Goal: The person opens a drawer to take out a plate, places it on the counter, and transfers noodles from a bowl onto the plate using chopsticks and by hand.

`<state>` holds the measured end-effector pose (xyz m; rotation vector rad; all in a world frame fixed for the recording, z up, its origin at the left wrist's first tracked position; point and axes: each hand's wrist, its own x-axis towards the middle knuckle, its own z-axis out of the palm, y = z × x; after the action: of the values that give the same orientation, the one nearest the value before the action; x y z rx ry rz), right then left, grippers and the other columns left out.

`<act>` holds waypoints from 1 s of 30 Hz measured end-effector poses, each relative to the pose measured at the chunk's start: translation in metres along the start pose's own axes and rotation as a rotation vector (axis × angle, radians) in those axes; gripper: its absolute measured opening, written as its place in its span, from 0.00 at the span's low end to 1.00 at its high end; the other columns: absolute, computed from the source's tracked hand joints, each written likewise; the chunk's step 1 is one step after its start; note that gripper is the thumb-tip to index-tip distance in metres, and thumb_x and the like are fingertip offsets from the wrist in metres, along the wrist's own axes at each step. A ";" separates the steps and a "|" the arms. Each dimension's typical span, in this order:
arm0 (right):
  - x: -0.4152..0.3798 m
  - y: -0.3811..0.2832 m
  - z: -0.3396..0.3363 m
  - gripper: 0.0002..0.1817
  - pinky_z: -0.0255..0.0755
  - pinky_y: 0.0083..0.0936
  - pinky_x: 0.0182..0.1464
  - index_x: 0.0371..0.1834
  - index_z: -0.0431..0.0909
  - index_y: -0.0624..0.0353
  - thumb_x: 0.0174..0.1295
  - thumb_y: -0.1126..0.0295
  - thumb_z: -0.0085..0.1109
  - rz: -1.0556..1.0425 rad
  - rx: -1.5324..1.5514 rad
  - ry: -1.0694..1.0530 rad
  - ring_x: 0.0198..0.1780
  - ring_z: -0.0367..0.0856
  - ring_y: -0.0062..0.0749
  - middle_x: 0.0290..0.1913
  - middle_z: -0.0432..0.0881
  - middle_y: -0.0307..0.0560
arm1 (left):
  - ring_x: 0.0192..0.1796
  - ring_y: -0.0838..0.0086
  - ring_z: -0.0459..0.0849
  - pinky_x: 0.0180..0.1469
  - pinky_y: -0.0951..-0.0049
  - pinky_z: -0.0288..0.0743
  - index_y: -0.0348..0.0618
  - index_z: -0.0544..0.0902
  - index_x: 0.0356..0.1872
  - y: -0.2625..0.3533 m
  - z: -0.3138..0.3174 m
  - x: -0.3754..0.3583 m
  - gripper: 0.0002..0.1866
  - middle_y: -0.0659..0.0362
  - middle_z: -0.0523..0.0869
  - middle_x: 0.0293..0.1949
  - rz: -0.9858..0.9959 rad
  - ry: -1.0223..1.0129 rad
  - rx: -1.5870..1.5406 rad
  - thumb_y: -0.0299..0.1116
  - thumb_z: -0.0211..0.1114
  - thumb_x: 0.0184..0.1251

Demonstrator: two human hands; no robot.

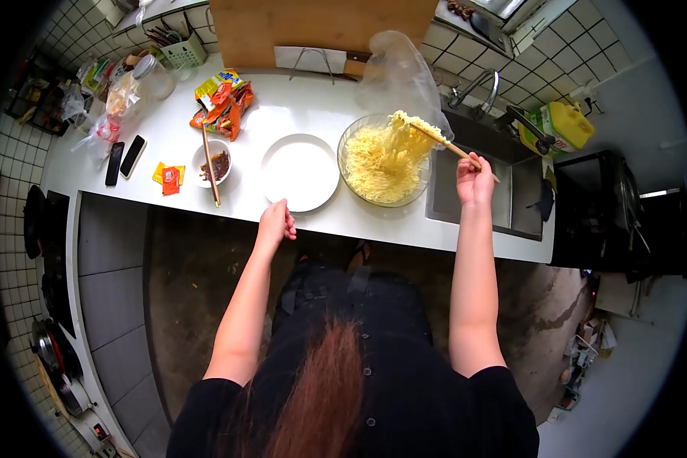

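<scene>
My right hand (pixel 475 181) is closed around a pair of wooden chopsticks (pixel 452 145). A clump of yellow noodles (pixel 412 128) hangs from their tips, above a clear glass bowl (pixel 346 177) that holds more noodles. My left hand (pixel 277 223) is curled at the counter's front edge, its thumb side right at the near rim of a white plate (pixel 301 169) with nothing on it. Left of the plate stands a small white bowl (pixel 227 162) with dark reddish-brown contents, and another pair of chopsticks (pixel 210 169) lies across it.
Orange and yellow food packets (pixel 223 104) lie behind the small bowl, and small sachets (pixel 169 177) to its left. Two phones (pixel 133 157) rest farther left. A clear plastic bag (pixel 399 76) stands behind the glass bowl. The steel sink (pixel 477 200) and a yellow jug (pixel 576 126) are at right.
</scene>
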<state>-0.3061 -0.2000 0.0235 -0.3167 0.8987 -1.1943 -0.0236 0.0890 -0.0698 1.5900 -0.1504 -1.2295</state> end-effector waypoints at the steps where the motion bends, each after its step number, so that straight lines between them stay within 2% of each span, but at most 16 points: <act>1: 0.002 -0.005 0.001 0.14 0.76 0.19 0.28 0.30 0.74 0.69 0.64 0.68 0.44 -0.010 0.015 -0.018 0.25 0.74 0.32 0.22 0.71 0.45 | 0.13 0.76 0.72 0.13 0.77 0.70 0.41 0.67 0.24 0.003 0.000 -0.001 0.17 0.60 0.71 0.15 0.004 -0.006 0.006 0.43 0.45 0.67; 22: -0.011 -0.075 0.065 0.14 0.78 0.21 0.29 0.30 0.72 0.72 0.64 0.70 0.41 -0.170 0.051 -0.137 0.25 0.73 0.32 0.21 0.67 0.44 | 0.15 0.77 0.71 0.15 0.78 0.69 0.41 0.66 0.25 0.029 -0.002 -0.011 0.14 0.60 0.71 0.18 0.128 -0.065 0.028 0.40 0.46 0.67; 27: -0.016 -0.090 0.075 0.14 0.79 0.21 0.30 0.29 0.72 0.71 0.64 0.71 0.41 -0.210 0.025 -0.200 0.26 0.75 0.33 0.25 0.73 0.49 | 0.16 0.80 0.69 0.15 0.80 0.65 0.42 0.67 0.25 0.026 -0.006 -0.009 0.13 0.62 0.71 0.18 0.161 -0.081 0.053 0.39 0.47 0.66; 30: -0.017 -0.100 0.083 0.14 0.79 0.21 0.31 0.29 0.72 0.72 0.64 0.71 0.40 -0.229 0.018 -0.240 0.26 0.75 0.33 0.25 0.72 0.49 | 0.16 0.82 0.67 0.15 0.81 0.63 0.42 0.68 0.25 0.025 -0.007 -0.009 0.13 0.63 0.71 0.18 0.177 -0.074 0.061 0.39 0.48 0.66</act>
<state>-0.3122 -0.2420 0.1479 -0.5476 0.6540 -1.3412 -0.0101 0.0886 -0.0454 1.5486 -0.3714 -1.1558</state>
